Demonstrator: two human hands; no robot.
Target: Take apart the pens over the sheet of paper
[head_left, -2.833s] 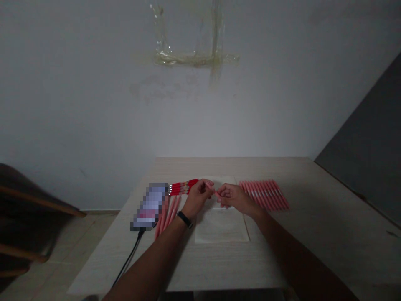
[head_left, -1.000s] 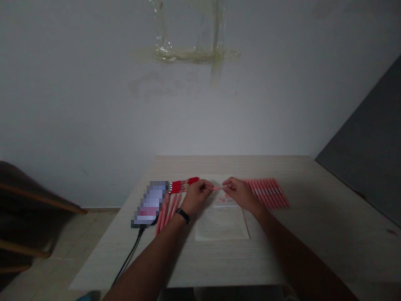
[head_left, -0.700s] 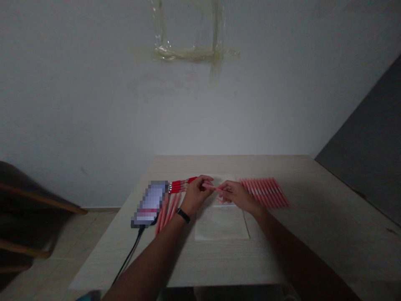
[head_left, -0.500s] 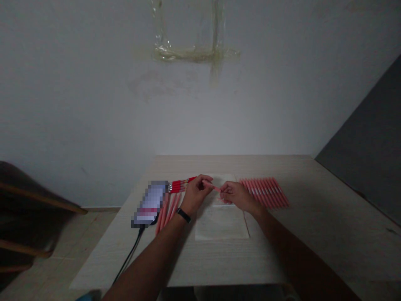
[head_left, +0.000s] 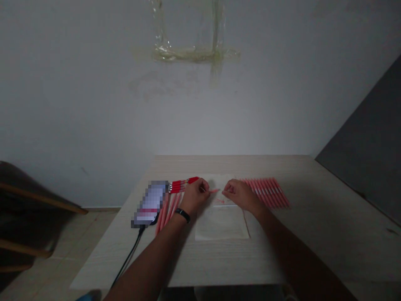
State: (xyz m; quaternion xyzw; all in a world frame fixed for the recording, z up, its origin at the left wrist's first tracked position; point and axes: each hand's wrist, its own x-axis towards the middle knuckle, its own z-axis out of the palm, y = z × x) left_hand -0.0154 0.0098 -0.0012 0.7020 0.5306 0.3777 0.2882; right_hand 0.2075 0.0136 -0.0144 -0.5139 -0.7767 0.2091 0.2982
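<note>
Pale wooden surface [head_left: 200, 263] with a paper sheet [head_left: 221, 223] beneath the hands: the left hand [head_left: 194, 197] pinches a slim pink tube [head_left: 213, 190], while the right hand [head_left: 239, 195], loosely curled and holding nothing visible, sits just beside its tip. Red-banded pens [head_left: 183, 186] lie left of the hands, pink pens [head_left: 266, 193] right.

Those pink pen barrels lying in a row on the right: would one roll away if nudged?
Probably yes: each pink pen barrel looks like a slim round tube, so it would likely roll on the flat tabletop. It also seems stiff, since the barrels lie straight, and probably light for its length, being so thin.
</note>
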